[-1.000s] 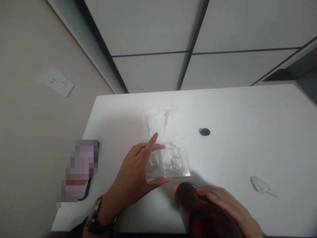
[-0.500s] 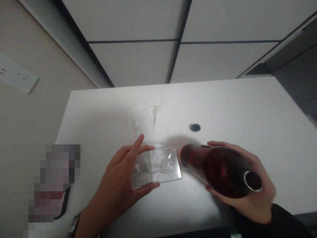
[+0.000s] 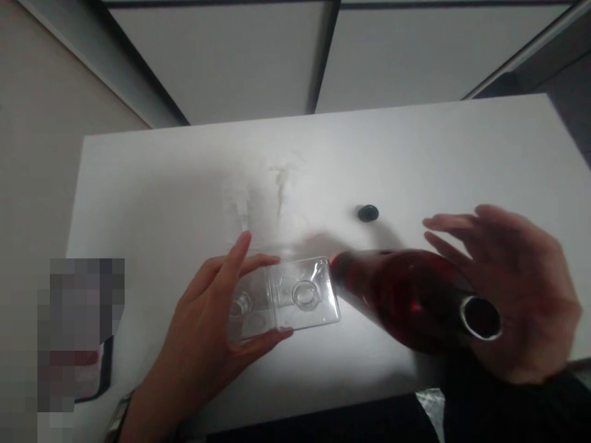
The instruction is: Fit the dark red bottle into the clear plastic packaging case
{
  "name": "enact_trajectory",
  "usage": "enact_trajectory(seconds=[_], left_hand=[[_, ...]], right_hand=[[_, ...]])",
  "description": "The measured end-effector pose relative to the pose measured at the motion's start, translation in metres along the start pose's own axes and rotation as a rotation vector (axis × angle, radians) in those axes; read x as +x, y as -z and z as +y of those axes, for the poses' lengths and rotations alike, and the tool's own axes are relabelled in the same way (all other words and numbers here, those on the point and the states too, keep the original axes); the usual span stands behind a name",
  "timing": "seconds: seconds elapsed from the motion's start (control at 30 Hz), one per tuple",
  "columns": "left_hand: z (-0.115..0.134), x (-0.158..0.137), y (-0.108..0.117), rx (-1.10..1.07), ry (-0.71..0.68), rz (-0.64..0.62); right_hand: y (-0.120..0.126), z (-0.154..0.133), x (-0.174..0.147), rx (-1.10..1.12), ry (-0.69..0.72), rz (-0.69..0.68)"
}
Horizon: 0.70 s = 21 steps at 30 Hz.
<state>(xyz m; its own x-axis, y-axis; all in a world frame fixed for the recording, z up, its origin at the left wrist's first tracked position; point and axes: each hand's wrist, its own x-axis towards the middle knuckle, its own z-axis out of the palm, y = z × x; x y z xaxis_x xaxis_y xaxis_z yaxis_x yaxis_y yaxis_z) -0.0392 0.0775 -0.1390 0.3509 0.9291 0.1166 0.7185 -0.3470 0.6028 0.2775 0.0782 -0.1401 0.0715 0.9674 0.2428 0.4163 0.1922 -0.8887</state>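
My left hand (image 3: 207,307) grips a clear plastic case (image 3: 305,271) by its two long edges, thumb on the near edge and fingers on the far one. The case has a round moulded ring in each half, and its left part is partly covered by the hand. Right beside the case's right end stands a dark red bottle (image 3: 415,295) with an uncapped mouth. My right hand (image 3: 521,295) is just right of the bottle, its fingers stretched and apart, holding nothing. The bottle's neck overlaps the palm in view.
A black cap (image 3: 368,213) lies on the white table (image 3: 438,160) beyond the bottle. At the left edge rests a phone-like item (image 3: 87,307), blurred out by pixels. Pale smears (image 3: 280,184) mark the tabletop, and white panels (image 3: 221,67) rise behind it.
My right hand has let go of the bottle and moved off to the right, its fingers opening. The left hand still holds the case. The view has tipped downward slightly.
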Motion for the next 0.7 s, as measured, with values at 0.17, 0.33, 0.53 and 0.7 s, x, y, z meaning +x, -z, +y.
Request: enact_trajectory(seconds=[0.17, 0.33, 0.53, 0.7], left_hand=[[-0.001, 0.002, 0.002, 0.0, -0.011, -0.033], [-0.005, 0.002, 0.003, 0.006, -0.054, -0.041], [-0.008, -0.001, 0.0, 0.007, -0.105, -0.007], [-0.009, 0.001, 0.0, -0.024, -0.085, -0.007]], right_hand=[[-0.011, 0.036, 0.035, -0.344, 0.116, -0.224], [-0.027, 0.056, 0.046, -0.438, 0.241, -0.32], [-0.014, 0.035, 0.037, -0.072, 0.153, -0.136], [-0.011, 0.004, 0.018, 0.452, 0.1, 0.024]])
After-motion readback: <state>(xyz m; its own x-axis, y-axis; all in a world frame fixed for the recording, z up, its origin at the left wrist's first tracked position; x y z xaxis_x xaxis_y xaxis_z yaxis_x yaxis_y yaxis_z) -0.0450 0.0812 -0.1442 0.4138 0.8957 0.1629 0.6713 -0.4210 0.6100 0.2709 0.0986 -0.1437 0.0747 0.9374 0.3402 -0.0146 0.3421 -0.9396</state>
